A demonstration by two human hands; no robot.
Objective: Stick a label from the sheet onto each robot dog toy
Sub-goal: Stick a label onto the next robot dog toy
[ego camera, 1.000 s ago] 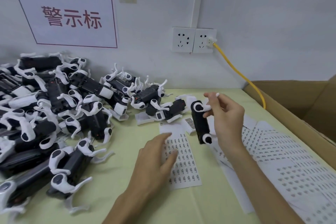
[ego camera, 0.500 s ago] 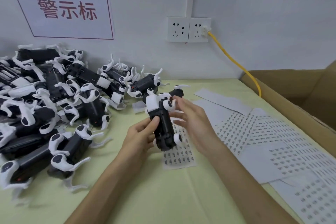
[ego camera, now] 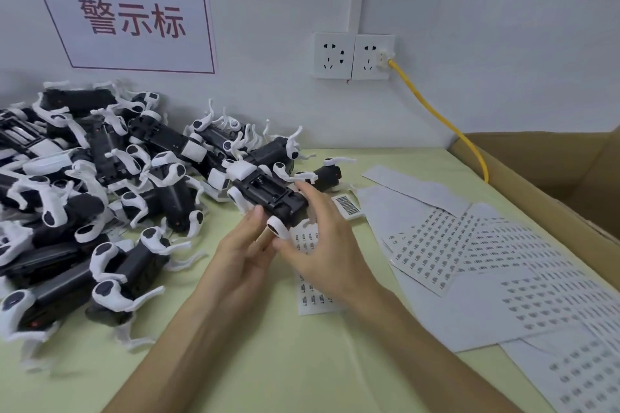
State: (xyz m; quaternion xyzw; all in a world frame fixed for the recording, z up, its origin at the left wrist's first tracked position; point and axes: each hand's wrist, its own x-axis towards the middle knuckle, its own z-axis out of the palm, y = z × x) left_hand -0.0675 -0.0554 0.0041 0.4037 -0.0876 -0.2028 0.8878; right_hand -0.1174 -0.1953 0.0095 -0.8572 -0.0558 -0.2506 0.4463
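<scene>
- Centre of the frame: the left hand (ego camera: 246,246) and right hand (ego camera: 322,245) share a grip on one robot dog toy (ego camera: 268,196), held belly-up above the surface (ego camera: 268,362).
- Judgement: steady the body and press the label flat on smooth black plastic, clear of the legs.
- The toy is black with white legs; the label sheet (ego camera: 313,295) lies under the hands.
</scene>
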